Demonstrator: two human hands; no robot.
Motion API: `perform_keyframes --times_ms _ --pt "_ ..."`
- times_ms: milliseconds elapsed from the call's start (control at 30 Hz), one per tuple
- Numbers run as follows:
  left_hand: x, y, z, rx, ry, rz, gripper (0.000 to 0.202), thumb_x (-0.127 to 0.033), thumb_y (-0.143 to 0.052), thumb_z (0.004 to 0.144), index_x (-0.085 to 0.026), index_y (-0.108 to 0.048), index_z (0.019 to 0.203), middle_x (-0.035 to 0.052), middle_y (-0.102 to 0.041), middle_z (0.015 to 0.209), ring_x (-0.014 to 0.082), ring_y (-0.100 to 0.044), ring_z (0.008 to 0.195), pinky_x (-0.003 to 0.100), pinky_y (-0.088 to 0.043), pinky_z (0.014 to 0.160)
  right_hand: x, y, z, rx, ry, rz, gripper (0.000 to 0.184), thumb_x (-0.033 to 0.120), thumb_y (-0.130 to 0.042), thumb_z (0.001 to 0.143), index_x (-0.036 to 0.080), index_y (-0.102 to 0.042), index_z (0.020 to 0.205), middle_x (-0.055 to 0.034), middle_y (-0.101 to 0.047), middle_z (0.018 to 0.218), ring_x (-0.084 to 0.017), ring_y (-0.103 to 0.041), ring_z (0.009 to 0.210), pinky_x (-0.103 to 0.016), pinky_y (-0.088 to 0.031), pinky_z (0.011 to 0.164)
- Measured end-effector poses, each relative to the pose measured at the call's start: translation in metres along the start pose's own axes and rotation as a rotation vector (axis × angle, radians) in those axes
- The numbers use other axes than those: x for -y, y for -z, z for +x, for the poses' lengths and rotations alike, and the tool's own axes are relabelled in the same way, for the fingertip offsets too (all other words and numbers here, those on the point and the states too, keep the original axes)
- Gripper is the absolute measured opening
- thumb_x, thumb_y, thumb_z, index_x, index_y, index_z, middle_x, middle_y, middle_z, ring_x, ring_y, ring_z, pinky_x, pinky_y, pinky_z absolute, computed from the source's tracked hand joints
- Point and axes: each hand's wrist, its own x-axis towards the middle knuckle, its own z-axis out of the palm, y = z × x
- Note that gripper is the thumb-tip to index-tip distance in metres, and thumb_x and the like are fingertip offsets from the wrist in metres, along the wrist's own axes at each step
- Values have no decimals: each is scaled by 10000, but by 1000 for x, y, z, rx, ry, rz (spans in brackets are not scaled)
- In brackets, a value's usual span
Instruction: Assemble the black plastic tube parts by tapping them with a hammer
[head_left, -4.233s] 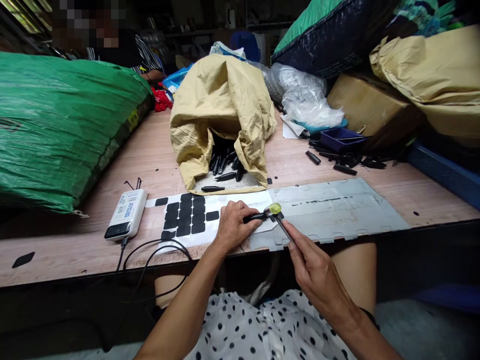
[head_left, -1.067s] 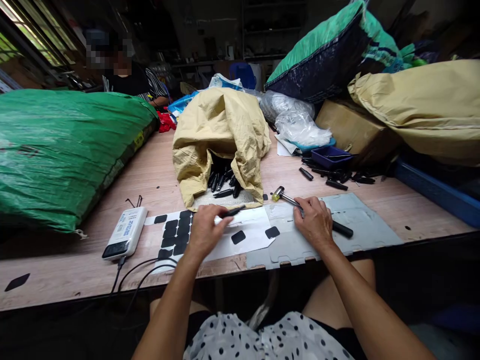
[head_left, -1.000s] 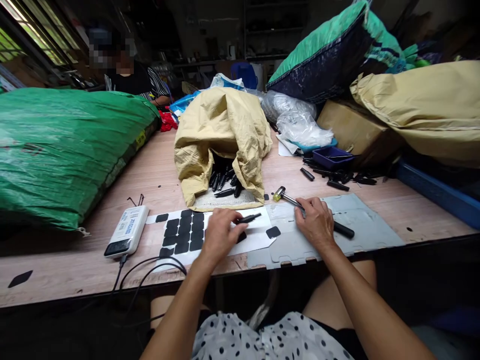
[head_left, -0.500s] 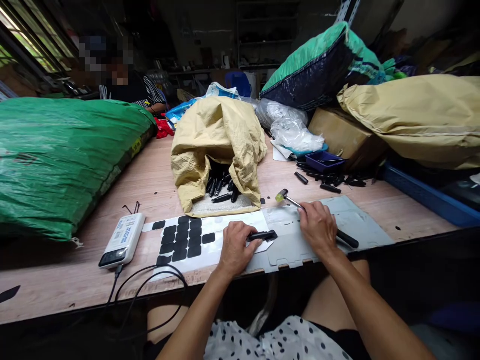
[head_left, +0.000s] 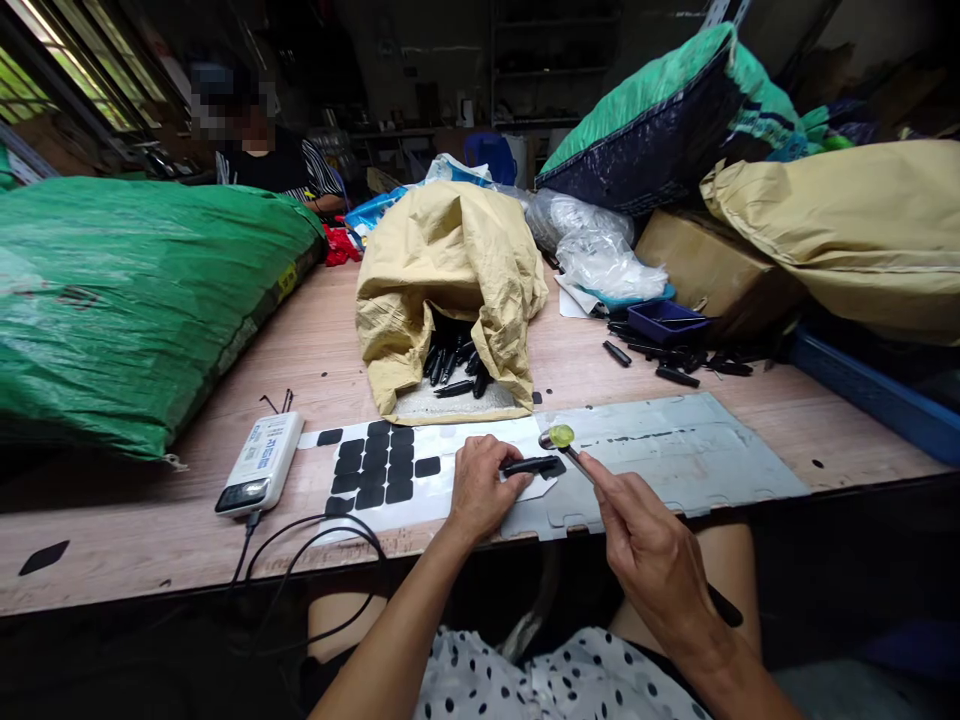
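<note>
My left hand (head_left: 486, 487) is closed on a slim black pen-shaped piece (head_left: 529, 466), which lies over a grey board. Its right end rests by a black square pad (head_left: 555, 468). In my right hand (head_left: 651, 535) is a small hammer (head_left: 577, 458), gripped along its shaft with the index finger stretched forward. The hammer's translucent yellow-green face (head_left: 562, 436) is raised just above and right of the piece's end, apart from it. Under my left hand spreads a white sheet (head_left: 439, 510) bearing rows of black rounded squares (head_left: 373, 468).
A beige sack (head_left: 450, 260) lies open toward me with several black pieces (head_left: 454, 365) inside. A power bank (head_left: 260, 465) with a cable sits left. Beyond it bulges a green sack (head_left: 142, 310). More black pieces surround a purple tray (head_left: 667, 322). Another person (head_left: 274, 170) sits at the back.
My right hand has moved nearer and lifted off the board, and the hammer's yellow-green face has turned upward. My left hand stays on the black piece. The whole view has shifted slightly.
</note>
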Motion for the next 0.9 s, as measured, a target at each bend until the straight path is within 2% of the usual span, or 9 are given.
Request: perform_keyframes --times_ms 200,367,500,600,733,800,900 --pt "0 -1 0 6 -13 12 135 -254 -775 806 -244 -711 925 21 -678 928 250 -546 1012 385 -386 882 -1 -6 -3 85 25 -123 531 160 -420 1009 364 -540 1484 -10 -678 882 -157 -688 765 -250 -503 654" --pt "0 1 0 27 -4 28 150 -263 -781 806 -238 -697 928 27 -674 956 256 -542 1024 387 -384 884 9 -7 1 55 71 -75 531 173 -412 1022 346 -498 1516 -22 -694 926 -156 -692 802 -251 -514 718" --pt "0 1 0 30 9 32 164 -269 -796 798 -237 -693 922 28 -668 951 260 -535 1020 388 -378 881 13 -10 1 111 101 -153 524 141 -416 1002 342 -558 1465 -6 -685 864 -146 -684 737 -244 -475 619" --pt "0 0 0 22 -4 15 187 -248 -802 790 -240 -696 944 21 -672 954 256 -533 1025 387 -375 885 10 -7 9 82 60 -123 460 198 -417 1024 319 -583 1435 -17 -719 946 -151 -705 815 -244 -488 663" --pt "0 -1 -1 -6 -16 11 173 -219 -795 780 -239 -690 917 13 -662 935 245 -532 1014 381 -377 892 -12 -3 40 -5 -22 -126 370 292 -455 1031 280 -640 1351 -38 -733 1093 -174 -695 937 -277 -492 772" --pt "1 -1 -1 -14 -19 11 179 -208 -792 772 -238 -688 915 11 -654 928 241 -532 1009 377 -381 893 -31 -6 60 -49 -59 -196 318 302 -478 1017 246 -687 1250 -45 -732 1057 -191 -674 924 -300 -465 769" --pt "1 -2 -2 -14 -18 12 184 -205 -790 766 -237 -684 913 8 -646 914 240 -528 1007 376 -385 895 -59 -19 83 -47 -126 -364 276 272 -501 993 212 -710 1163 -69 -709 999 -218 -618 909 -333 -400 756"
